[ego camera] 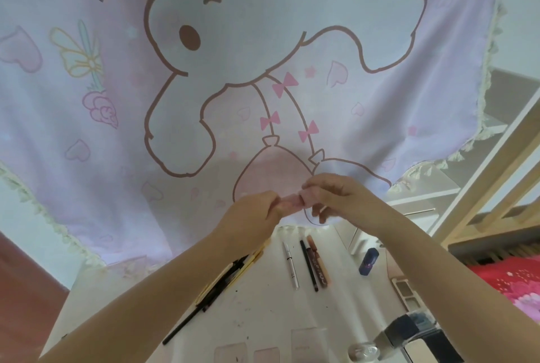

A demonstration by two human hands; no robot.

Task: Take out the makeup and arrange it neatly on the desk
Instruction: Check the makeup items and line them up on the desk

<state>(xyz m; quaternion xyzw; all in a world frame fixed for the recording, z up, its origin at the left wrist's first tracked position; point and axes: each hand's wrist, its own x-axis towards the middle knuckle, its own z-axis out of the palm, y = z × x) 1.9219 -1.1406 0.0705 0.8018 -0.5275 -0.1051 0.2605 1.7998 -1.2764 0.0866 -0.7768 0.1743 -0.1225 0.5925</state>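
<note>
Head view: both hands raised above the desk (263, 313), in front of a pink cartoon-print cloth (263, 70) hanging behind it. Left hand (251, 213) and right hand (333, 196) meet at a small pink item (295, 202), likely a makeup piece; fingers of both are curled shut on it, one hand at each end. Item is mostly covered by fingers, so can't tell what it is or whether it is one part or two. Containers: an eyeshadow-type palette (407, 294) lies open on the desk at right under the right forearm, pale pans visible inside. A dark box-like thing with a clear round part (409, 339) sits at bottom right, blurred, contents not readable. Flat translucent pink pieces (263, 352) along the bottom edge, can't tell what they are. Loose on the desk: white pen-shaped tube (290, 264), thin black pencil (309, 266) and brown tube (319, 261) lie side by side, roughly parallel, just below the hands. Dark blue cylindrical item (369, 260) lies apart to their right. Under the left forearm, a bundle of dark and yellow sticks (230, 275) plus one long black pencil (184, 324) pointing toward lower left. Red patterned bedding (514, 278) at far right, beside a wooden frame (482, 175).
</note>
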